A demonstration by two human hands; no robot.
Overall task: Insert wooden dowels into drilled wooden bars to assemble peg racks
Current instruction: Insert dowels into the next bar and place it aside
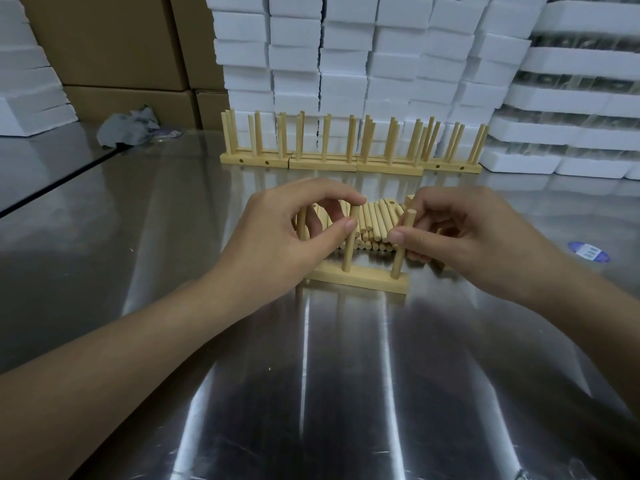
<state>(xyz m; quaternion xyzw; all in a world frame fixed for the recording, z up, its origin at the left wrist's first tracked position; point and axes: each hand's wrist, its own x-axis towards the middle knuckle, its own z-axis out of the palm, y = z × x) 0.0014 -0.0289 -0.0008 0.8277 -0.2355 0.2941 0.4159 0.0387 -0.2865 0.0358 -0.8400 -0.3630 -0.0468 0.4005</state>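
Head view: left hand (277, 237), pinch on middle dowel (349, 252); right hand (460, 233), on end dowel (400, 258)

End of bar (363, 280) (a dowel (302, 221) partly) behind left hand (277, 244).

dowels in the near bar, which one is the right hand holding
The dowel at the bar's right end, pinched by the right hand. The left hand pinches the middle dowel; a third dowel stands farther left.

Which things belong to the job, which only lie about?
Job: drilled wooden bar; middle wooden dowel in left hand; end wooden dowel in right hand; loose wooden dowel pile; finished wooden peg racks.
Lying about: crumpled grey bag; white foam blocks; brown cardboard boxes; blue sticker.
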